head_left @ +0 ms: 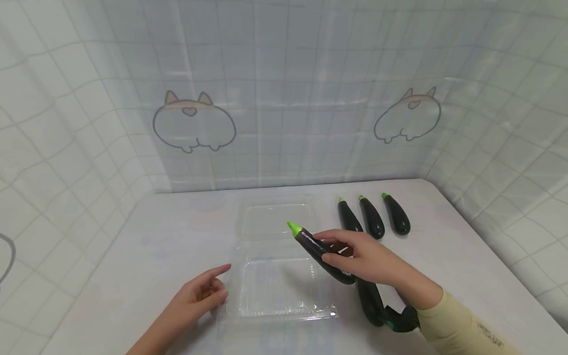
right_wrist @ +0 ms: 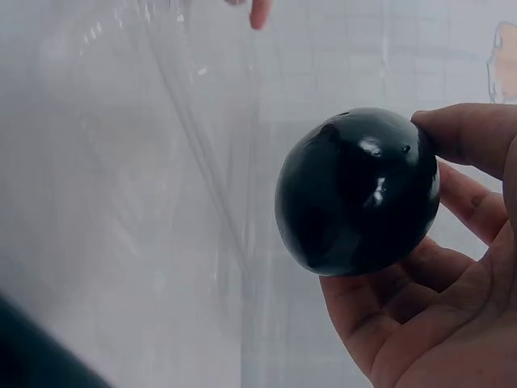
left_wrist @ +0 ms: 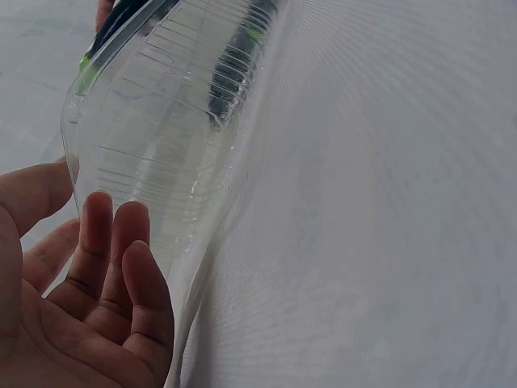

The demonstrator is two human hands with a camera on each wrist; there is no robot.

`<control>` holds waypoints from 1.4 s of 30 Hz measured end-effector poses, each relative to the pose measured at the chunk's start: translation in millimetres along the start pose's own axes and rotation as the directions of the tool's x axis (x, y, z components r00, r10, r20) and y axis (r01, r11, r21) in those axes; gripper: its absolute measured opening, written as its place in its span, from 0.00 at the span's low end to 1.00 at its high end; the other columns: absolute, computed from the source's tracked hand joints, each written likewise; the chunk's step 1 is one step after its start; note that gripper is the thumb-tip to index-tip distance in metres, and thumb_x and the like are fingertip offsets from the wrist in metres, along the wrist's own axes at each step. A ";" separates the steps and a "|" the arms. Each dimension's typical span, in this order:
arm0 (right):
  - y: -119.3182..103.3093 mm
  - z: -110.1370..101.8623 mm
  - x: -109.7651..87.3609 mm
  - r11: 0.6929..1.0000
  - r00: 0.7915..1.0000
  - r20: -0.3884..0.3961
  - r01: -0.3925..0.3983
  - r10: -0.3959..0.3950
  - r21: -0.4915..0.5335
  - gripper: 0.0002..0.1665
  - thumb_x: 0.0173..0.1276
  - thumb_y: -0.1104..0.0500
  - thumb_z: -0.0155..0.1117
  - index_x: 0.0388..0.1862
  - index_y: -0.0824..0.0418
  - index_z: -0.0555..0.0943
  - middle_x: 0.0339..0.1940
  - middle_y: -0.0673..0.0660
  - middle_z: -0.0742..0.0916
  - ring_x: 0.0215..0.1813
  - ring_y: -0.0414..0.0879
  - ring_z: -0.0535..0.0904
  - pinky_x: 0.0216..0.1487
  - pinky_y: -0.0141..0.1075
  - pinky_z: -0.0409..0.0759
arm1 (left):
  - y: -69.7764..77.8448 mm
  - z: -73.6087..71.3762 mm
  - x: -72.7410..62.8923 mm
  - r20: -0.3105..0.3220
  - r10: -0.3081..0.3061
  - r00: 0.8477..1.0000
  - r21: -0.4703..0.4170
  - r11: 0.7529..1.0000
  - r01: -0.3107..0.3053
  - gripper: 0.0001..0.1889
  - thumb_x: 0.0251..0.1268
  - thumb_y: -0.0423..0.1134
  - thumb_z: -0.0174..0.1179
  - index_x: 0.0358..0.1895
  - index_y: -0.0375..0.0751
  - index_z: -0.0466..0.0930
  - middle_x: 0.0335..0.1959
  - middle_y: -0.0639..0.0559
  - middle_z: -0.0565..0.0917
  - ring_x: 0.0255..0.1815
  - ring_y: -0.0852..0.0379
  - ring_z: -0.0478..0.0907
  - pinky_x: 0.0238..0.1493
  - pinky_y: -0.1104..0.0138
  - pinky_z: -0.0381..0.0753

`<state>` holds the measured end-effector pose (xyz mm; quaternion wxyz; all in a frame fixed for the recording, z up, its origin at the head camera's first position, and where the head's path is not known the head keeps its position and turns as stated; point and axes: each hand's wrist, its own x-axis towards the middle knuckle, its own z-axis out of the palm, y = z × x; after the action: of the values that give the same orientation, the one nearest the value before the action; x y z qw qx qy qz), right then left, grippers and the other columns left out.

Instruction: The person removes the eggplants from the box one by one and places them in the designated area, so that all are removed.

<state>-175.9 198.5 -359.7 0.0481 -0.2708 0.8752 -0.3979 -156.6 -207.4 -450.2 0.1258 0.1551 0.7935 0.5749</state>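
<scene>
Purple-black and glossy, the eggplant (head_left: 320,251) is gripped in the right hand (head_left: 368,259), fingers curled round its thick end, stem tilted up over the open clear box (head_left: 279,291). The left hand (head_left: 199,296) rests beside the box's left edge, fingers loose and empty. This looks like the loading step; next the eggplant would need lowering flat into the near tray, while four more (head_left: 372,217) wait on the table (head_left: 177,236).

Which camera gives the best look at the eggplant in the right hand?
The head view: the held eggplant shows whole, green cap included. The right wrist view shows only its rounded end; the left wrist view gives a blurred glimpse through the clear container.
</scene>
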 end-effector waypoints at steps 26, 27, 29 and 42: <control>49.8 -43.9 -64.6 0.966 0.939 -0.226 -0.253 0.259 0.059 0.28 0.73 0.47 0.63 0.69 0.50 0.74 0.59 0.58 0.81 0.55 0.51 0.81 0.45 0.37 0.80 | 0.4 -5.5 1.0 0.034 0.019 0.999 -0.037 0.999 -0.017 0.29 0.72 0.38 0.60 0.73 0.38 0.63 0.39 0.39 0.78 0.35 0.50 0.80 0.36 0.64 0.81; 51.7 -44.8 -66.9 0.964 0.936 -0.231 -0.259 0.266 0.062 0.28 0.73 0.47 0.63 0.69 0.50 0.74 0.59 0.58 0.81 0.56 0.51 0.80 0.46 0.37 0.80 | 0.0 -5.6 1.3 0.038 0.023 0.999 -0.038 0.999 -0.022 0.29 0.72 0.37 0.60 0.73 0.37 0.63 0.39 0.39 0.78 0.35 0.50 0.80 0.35 0.64 0.81; 55.6 -46.7 -71.4 0.961 0.930 -0.241 -0.270 0.278 0.067 0.28 0.73 0.47 0.62 0.70 0.51 0.73 0.60 0.59 0.80 0.57 0.52 0.80 0.46 0.37 0.80 | -0.7 -5.6 1.6 0.039 0.023 0.999 -0.039 0.999 -0.022 0.29 0.72 0.38 0.60 0.73 0.37 0.63 0.39 0.39 0.78 0.35 0.51 0.80 0.35 0.64 0.81; 80.3 -58.8 -100.3 0.931 0.884 -0.295 -0.356 0.363 0.079 0.31 0.75 0.46 0.60 0.72 0.54 0.70 0.60 0.64 0.80 0.52 0.36 0.80 0.46 0.34 0.79 | -2.6 -6.4 2.2 0.059 0.106 0.993 -0.061 0.993 -0.102 0.29 0.73 0.34 0.58 0.73 0.33 0.61 0.39 0.38 0.78 0.34 0.50 0.79 0.34 0.64 0.81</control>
<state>-143.4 332.4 -391.0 -0.0113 -0.0388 0.9025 -0.4288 -161.2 -212.9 -450.7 0.1247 0.2102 0.7632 0.5981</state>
